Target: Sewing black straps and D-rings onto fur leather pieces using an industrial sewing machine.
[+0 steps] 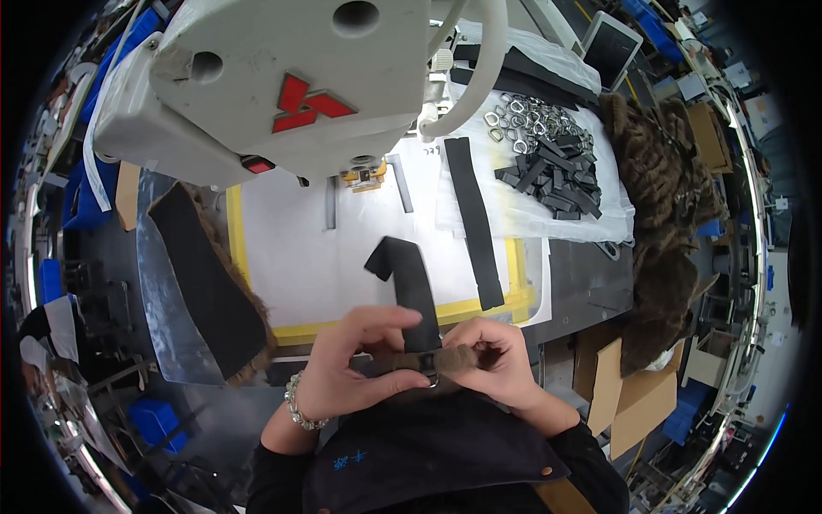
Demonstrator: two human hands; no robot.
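Observation:
In front of my body, both hands hold a black strip [413, 283] edged with brown fur [454, 360]. My left hand [355, 355] grips its left part, thumb below and fingers above. My right hand [501, 360] pinches the furry end on the right. A small metal ring [433, 382] shows between them at the lower edge. The strip's far end folds over to the left above the white work plate [291, 265]. My fingers partly hide where the strip, fur and ring meet.
A white sewing machine head [274, 86] overhangs the plate. To the right lie a flat black strip [473, 223], metal D-rings [522, 120] and short black pieces [556, 178]. Black-backed fur [201, 278] lies left. Brown fur [655, 171] and a cardboard box [638, 411] stand far right.

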